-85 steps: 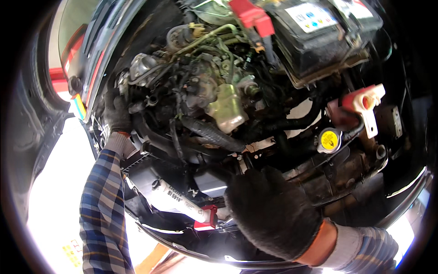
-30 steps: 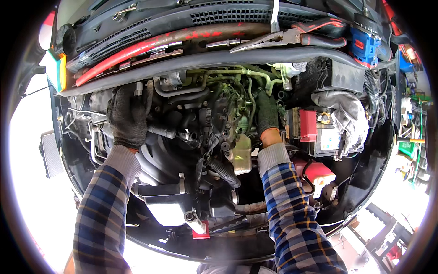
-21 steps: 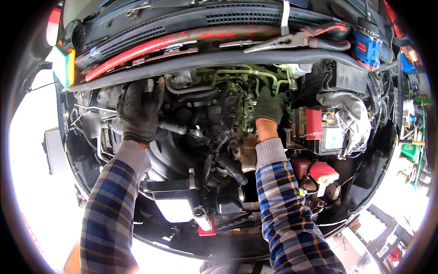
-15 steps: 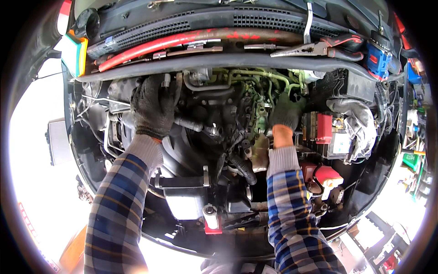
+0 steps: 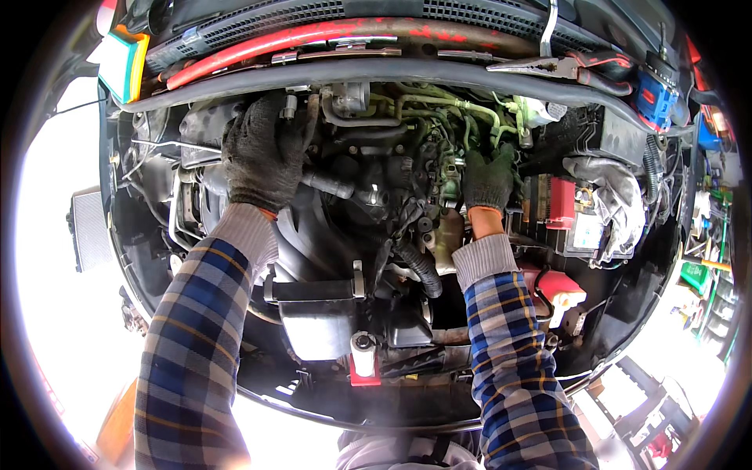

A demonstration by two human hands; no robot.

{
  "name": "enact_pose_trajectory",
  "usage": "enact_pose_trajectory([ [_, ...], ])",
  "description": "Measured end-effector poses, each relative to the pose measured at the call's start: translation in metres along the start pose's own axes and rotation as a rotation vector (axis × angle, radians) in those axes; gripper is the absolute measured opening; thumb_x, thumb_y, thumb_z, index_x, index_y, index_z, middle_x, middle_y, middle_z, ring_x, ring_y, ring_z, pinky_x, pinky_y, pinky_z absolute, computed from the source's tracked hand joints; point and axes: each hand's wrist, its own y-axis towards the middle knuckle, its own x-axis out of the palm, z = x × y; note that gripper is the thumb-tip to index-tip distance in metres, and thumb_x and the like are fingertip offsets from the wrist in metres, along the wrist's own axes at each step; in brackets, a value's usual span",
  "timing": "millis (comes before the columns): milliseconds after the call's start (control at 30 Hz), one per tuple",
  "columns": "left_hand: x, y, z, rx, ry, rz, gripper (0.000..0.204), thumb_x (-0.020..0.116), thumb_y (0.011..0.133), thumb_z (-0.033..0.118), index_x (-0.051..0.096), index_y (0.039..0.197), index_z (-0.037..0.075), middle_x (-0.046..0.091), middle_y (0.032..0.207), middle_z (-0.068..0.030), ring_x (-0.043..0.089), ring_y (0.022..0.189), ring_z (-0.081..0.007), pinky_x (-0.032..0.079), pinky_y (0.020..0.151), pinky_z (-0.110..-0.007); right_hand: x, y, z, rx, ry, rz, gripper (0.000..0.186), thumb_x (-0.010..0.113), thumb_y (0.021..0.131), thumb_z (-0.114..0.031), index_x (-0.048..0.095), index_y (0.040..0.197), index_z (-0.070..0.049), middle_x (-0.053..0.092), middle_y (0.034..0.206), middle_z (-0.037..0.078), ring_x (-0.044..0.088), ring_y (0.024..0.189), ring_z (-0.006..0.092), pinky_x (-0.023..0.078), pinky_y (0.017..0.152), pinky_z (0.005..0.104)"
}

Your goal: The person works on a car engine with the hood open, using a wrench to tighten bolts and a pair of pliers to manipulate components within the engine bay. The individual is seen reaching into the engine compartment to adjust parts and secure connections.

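Both my hands wear dark knit gloves and reach into a car's engine bay. My left hand (image 5: 265, 157) is curled over parts at the back left, beside an upright metal pipe (image 5: 312, 119) and a small silver cylindrical fitting (image 5: 290, 106). Its fingers bend down out of sight, so what they grip is hidden. At the back right my right hand (image 5: 489, 182) is in among green-lit metal pipes (image 5: 454, 102). Its thumb and a finger show a gap between them, but the fingertips and the other fingers are hidden. A black plastic engine cover (image 5: 313, 239) lies between my arms.
Along the back ledge lie a red hose (image 5: 274, 41), several socket extensions, pliers (image 5: 540, 67) and a blue power tool (image 5: 654, 102). A yellow-edged air filter (image 5: 125, 66) leans at the left. The battery (image 5: 591, 235), with a red terminal cover and grey cloth, sits at right.
The view has tilted, so the whole engine bay sits higher in the picture. My left hand stays by the pipe. My right hand has turned slightly at the wrist, still among the pipes.
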Motion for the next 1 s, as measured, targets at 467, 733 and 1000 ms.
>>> enact_pose_trajectory([
  [467,0.006,0.004,0.002,0.022,0.001,-0.021,0.030,0.058,0.088,0.018,0.065,0.115,0.006,0.068,0.103,-0.0205,0.064,0.096,-0.0450,0.049,0.084,-0.055,0.009,0.001,0.016,0.049,0.123,0.090,0.057,0.069,0.087,-0.032,0.053,0.132,-0.001,0.069,0.117,0.030,0.065,0.112,0.0481,0.051,0.093,0.0528],
  [733,0.002,0.004,0.009,0.013,0.000,-0.048,0.030,0.058,0.092,0.018,0.066,0.118,0.004,0.069,0.104,-0.0212,0.065,0.095,-0.0440,0.051,0.083,-0.053,0.010,0.009,0.029,-0.275,0.019,0.050,0.059,0.062,0.092,-0.018,0.040,0.146,-0.004,0.069,0.121,0.027,0.066,0.108,0.0468,0.052,0.092,0.0534],
  [1000,-0.001,0.005,0.009,-0.006,0.055,-0.041,0.033,0.058,0.093,0.022,0.065,0.120,0.005,0.068,0.104,-0.0208,0.063,0.095,-0.0453,0.049,0.083,-0.054,-0.011,0.001,-0.007,0.119,-0.090,-0.097,0.078,0.057,0.094,-0.026,0.019,0.157,-0.001,0.067,0.111,0.037,0.070,0.094,0.0494,0.056,0.078,0.0548],
])
